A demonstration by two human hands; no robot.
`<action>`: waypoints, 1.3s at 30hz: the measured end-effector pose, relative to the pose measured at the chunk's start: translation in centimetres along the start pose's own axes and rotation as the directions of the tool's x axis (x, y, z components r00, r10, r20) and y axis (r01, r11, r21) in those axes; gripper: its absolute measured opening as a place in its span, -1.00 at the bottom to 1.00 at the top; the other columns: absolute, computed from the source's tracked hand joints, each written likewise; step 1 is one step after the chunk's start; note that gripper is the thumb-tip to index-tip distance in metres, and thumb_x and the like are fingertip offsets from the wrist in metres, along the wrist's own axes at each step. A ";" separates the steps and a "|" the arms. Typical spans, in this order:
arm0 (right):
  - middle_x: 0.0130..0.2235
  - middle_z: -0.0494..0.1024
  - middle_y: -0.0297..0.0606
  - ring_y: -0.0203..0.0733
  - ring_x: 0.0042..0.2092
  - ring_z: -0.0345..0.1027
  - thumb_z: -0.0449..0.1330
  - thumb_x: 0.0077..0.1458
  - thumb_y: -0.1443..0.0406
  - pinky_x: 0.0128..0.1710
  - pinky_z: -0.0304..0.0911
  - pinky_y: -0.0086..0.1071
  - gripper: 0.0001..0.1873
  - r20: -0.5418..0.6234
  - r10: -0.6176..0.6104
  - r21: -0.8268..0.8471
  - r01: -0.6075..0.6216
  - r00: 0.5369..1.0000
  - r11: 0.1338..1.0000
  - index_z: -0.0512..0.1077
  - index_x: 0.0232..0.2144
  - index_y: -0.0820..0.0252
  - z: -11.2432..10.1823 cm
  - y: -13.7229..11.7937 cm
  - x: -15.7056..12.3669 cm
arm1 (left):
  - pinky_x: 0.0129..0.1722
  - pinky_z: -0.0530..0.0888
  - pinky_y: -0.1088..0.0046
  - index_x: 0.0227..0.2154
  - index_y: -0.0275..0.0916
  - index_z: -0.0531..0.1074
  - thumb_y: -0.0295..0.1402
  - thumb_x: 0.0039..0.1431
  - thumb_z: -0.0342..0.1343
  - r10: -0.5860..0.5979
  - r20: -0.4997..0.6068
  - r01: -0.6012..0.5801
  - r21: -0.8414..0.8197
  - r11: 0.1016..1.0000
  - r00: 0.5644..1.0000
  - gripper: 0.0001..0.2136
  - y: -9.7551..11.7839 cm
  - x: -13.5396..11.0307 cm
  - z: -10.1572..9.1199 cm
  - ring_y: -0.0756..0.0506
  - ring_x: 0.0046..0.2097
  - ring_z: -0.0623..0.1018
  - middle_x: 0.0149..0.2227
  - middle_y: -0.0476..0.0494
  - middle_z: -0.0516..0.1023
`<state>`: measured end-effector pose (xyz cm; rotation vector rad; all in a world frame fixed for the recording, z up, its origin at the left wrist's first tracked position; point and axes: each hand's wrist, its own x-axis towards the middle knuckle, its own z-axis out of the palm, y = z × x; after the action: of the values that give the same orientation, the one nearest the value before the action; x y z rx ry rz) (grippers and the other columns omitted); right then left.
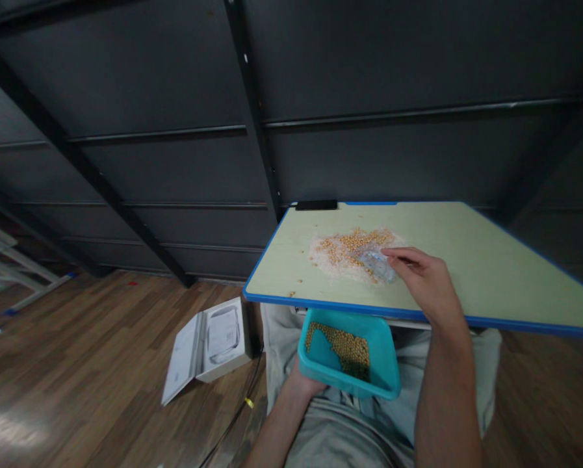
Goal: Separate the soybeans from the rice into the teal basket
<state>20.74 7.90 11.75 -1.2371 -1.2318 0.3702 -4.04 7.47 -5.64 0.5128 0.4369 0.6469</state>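
Observation:
My right hand [420,270] is closed in a pinch on a piece of clear crinkled plastic [379,263], perhaps a bag, over the pale green tabletop [486,273]. Under and around the plastic lies a spread of white rice-like grains [333,260] mixed with yellow soybeans [357,240]. Below the table's near edge, a teal plastic basin [383,364] sits tilted over the lap, with soybeans [347,348] pooled inside. My left hand [307,383] holds the basin at its near left corner, its fingers mostly hidden beneath.
A few stray beans [292,294] lie near the table's left front edge. At the back left corner rests a flat black object [316,205]. An open white box [223,338] stands on the wooden floor, beside a dark cable [235,416]. Dark panels [393,156] rise behind the table.

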 end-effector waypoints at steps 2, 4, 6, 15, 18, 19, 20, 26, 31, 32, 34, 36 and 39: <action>-0.14 0.75 -0.13 0.02 -0.12 0.62 0.36 0.12 0.20 -0.13 0.52 -0.12 -0.83 0.000 0.001 -0.013 -0.001 1.000 1.000 0.73 -0.26 0.07 0.0 0.2 0.0 | 0.10 0.50 -0.08 -0.51 -0.20 0.64 -0.08 0.33 -0.21 0.037 0.056 -0.037 0.002 0.999 0.998 -0.44 0.0 0.0 0.0 -0.31 0.04 0.63 -0.42 -0.24 0.72; -0.13 0.75 -0.12 0.02 -0.13 0.62 0.35 0.13 0.19 -0.15 0.52 -0.13 -0.82 0.018 -0.003 -0.026 0.003 1.000 1.000 0.73 -0.25 0.08 0.0 0.3 0.0 | 0.11 0.50 -0.08 -0.50 -0.19 0.65 -0.08 0.34 -0.20 0.066 0.094 -0.067 0.007 0.998 0.993 -0.44 0.0 0.0 0.0 -0.31 0.05 0.62 -0.41 -0.24 0.73; -0.13 0.75 -0.12 0.02 -0.12 0.62 0.35 0.14 0.19 -0.14 0.52 -0.12 -0.81 0.044 -0.002 -0.036 0.004 0.999 0.999 0.73 -0.24 0.08 0.0 0.2 0.0 | 0.12 0.49 -0.08 -0.49 -0.19 0.66 -0.08 0.35 -0.21 0.078 0.116 -0.080 0.011 0.997 0.990 -0.43 -0.1 0.0 0.1 -0.31 0.05 0.62 -0.40 -0.24 0.74; -0.09 0.77 -0.14 0.05 -0.07 0.64 0.35 0.16 0.18 -0.05 0.54 -0.05 -0.81 0.087 0.018 -0.037 -0.015 0.996 0.999 0.73 -0.21 0.05 0.0 -0.3 -0.1 | 0.21 0.48 -0.09 -0.42 -0.14 0.71 -0.09 0.28 0.00 0.047 0.189 -0.033 -0.074 0.997 0.981 -0.59 -0.2 0.1 0.1 -0.32 0.11 0.64 -0.18 -0.26 0.79; -0.11 0.78 -0.15 0.04 -0.08 0.65 0.35 0.15 0.18 -0.04 0.54 -0.04 -0.82 0.100 0.006 -0.042 -0.002 0.995 0.999 0.73 -0.23 0.04 0.0 -0.5 -0.1 | 0.26 0.46 -0.07 -0.37 -0.12 0.73 -0.08 0.27 0.04 0.039 0.201 -0.021 -0.088 0.996 0.979 -0.62 -0.1 -0.1 0.4 -0.32 0.14 0.64 -0.12 -0.26 0.79; -0.12 0.78 -0.16 0.04 -0.08 0.65 0.35 0.15 0.19 -0.04 0.54 -0.04 -0.82 0.101 -0.002 -0.040 0.006 0.995 0.999 0.74 -0.23 0.04 0.0 -0.5 -0.2 | 0.28 0.45 -0.07 -0.36 -0.12 0.73 -0.08 0.27 0.04 0.034 0.202 -0.016 -0.087 0.996 0.979 -0.62 -0.1 -0.2 0.5 -0.31 0.15 0.63 -0.11 -0.26 0.79; -0.12 0.78 -0.16 0.03 -0.09 0.65 0.36 0.15 0.19 -0.04 0.54 -0.04 -0.82 0.101 -0.008 -0.035 0.011 0.995 0.999 0.74 -0.24 0.04 0.0 -0.5 -0.2 | 0.29 0.44 -0.05 -0.35 -0.11 0.73 -0.08 0.27 0.04 0.029 0.202 -0.012 -0.087 0.996 0.979 -0.62 -0.1 -0.2 0.5 -0.31 0.17 0.63 -0.09 -0.25 0.79; -0.11 0.77 -0.16 0.04 -0.08 0.64 0.36 0.14 0.20 -0.08 0.54 -0.07 -0.81 0.062 0.006 -0.014 -0.005 0.998 1.000 0.74 -0.21 0.04 0.0 -0.3 -0.1 | 0.32 0.42 -0.03 -0.34 -0.10 0.72 -0.05 0.25 0.07 0.010 0.137 0.002 -0.092 0.996 0.991 -0.64 -0.2 -0.2 0.2 -0.30 0.22 0.59 -0.02 -0.20 0.78; -0.09 0.77 -0.14 0.06 -0.06 0.65 0.35 0.17 0.19 -0.07 0.55 -0.06 -0.80 0.092 0.023 -0.051 -0.018 0.995 0.999 0.74 -0.20 0.06 0.0 -0.4 -0.1 | 0.27 0.46 -0.04 -0.42 -0.13 0.70 0.00 0.18 0.13 -0.009 0.091 0.015 -0.065 0.998 0.996 -0.63 -0.3 0.0 0.3 -0.33 0.20 0.60 -0.05 -0.25 0.78; -0.10 0.78 -0.15 0.06 -0.07 0.65 0.35 0.17 0.19 -0.06 0.55 -0.05 -0.80 0.099 0.024 -0.057 -0.018 0.995 0.998 0.74 -0.20 0.06 0.0 -0.5 -0.1 | 0.25 0.47 -0.04 -0.42 -0.12 0.70 0.00 0.19 0.12 -0.011 0.084 0.016 -0.055 0.998 0.996 -0.63 -0.3 0.1 0.3 -0.33 0.19 0.60 -0.08 -0.26 0.78; -0.10 0.78 -0.15 0.06 -0.06 0.66 0.34 0.17 0.18 -0.03 0.55 -0.05 -0.80 0.110 0.025 -0.061 -0.018 0.994 0.998 0.74 -0.21 0.06 0.0 -0.7 -0.2 | 0.22 0.49 -0.04 -0.40 -0.12 0.70 -0.03 0.22 0.07 -0.003 0.073 0.006 -0.046 0.999 0.997 -0.62 -0.3 0.1 0.2 -0.32 0.16 0.62 -0.15 -0.26 0.79; -0.11 0.78 -0.15 0.06 -0.06 0.66 0.34 0.17 0.18 -0.01 0.54 -0.05 -0.80 0.122 0.024 -0.060 -0.017 0.992 0.998 0.74 -0.22 0.07 0.0 -0.8 -0.2 | 0.18 0.50 -0.06 -0.36 -0.14 0.70 -0.07 0.27 -0.04 0.012 0.064 -0.009 -0.041 0.999 0.998 -0.57 -0.3 0.1 0.0 -0.31 0.13 0.62 -0.19 -0.26 0.79; -0.13 0.78 -0.16 0.05 -0.08 0.67 0.34 0.16 0.18 0.00 0.54 -0.05 -0.81 0.134 0.025 -0.059 -0.017 0.991 0.998 0.74 -0.24 0.07 0.0 -0.9 -0.2 | 0.13 0.51 -0.08 -0.37 -0.18 0.69 -0.14 0.32 -0.21 0.025 0.048 -0.025 -0.003 1.000 0.999 -0.47 -0.2 0.1 -0.2 -0.31 0.11 0.62 -0.23 -0.27 0.77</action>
<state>20.30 7.46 12.40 -1.2921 -1.3539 0.4419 -3.99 7.42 -5.95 0.5311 0.3847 0.6576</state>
